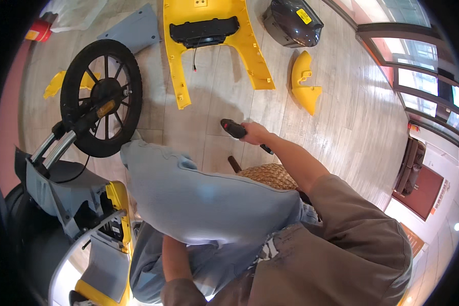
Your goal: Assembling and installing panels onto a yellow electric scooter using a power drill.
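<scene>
pale wood-plank flooring (341, 127) spreads under a stripped-down scooter, with glazed doors along the right edge. the right hand (255, 133) reaches forward on an almost straight arm, forearm bare below a brown sleeve, fingers wrapped closed round the grip of a black handheld power tool with a red stripe (233, 128), which hovers above the floor just ahead of a woven straw stool seat (268, 176). the left hand is hidden: the left forearm runs up under a large pale grey plastic body panel (199, 196) lying across the lap, so i cannot tell whether it is wide or closed. to the left stands the black spoked front wheel on its silver fork (101, 97). on the floor ahead lie a big yellow forked fairing with a black insert (214, 38), a small curved yellow plastic piece (305, 84) and a dark glossy box-shaped case (292, 21).
</scene>
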Available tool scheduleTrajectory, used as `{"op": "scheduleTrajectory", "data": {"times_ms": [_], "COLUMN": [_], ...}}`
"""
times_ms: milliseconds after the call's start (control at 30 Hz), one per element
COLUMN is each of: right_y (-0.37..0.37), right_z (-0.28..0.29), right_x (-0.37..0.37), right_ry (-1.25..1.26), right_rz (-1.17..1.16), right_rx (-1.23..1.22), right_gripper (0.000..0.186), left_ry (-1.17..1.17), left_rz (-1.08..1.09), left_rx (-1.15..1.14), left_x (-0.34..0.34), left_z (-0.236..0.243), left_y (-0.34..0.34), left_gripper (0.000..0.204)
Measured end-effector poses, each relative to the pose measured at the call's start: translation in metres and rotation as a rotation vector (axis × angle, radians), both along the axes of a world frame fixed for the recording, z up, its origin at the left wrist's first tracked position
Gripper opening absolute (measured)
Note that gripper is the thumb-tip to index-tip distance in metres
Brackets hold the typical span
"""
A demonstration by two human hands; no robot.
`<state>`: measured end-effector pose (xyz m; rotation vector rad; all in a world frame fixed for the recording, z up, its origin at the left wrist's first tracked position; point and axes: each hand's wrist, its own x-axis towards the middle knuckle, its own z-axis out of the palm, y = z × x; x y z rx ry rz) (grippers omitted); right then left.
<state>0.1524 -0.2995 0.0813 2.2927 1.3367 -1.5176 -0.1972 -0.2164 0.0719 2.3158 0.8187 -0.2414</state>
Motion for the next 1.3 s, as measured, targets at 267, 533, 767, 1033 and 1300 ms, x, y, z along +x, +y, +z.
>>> {"op": "scheduleTrajectory", "data": {"times_ms": [267,533,767,1033,1300], "right_y": [-0.01,-0.014,-0.019,-0.007,0.059], "right_z": [-0.02,-0.033,-0.049,-0.008,0.247], "right_x": [0.015,0.021,0.016,0.033,0.032], "right_ry": [0.06,0.102,0.204,0.552,0.532], "right_rz": [0.055,0.071,0.021,-0.393,-0.079], "right_rx": [0.067,0.075,0.127,0.033,0.037], "right_gripper": [0.042,0.042,0.029,0.017,0.034], "left_ry": [0.12,0.326,0.284,0.015,-0.619], "left_rz": [0.0,0.652,0.854,1.098,1.413], "left_rx": [0.06,-0.022,0.132,0.332,0.08], "left_x": [-0.122,-0.14,-0.164,-0.191,-0.249], "left_z": [0.102,0.223,0.269,0.272,0.295], "left_y": [-0.029,-0.058,-0.093,-0.091,-0.049], "left_gripper": [0.035,0.017,0.023,0.026,0.028]}}
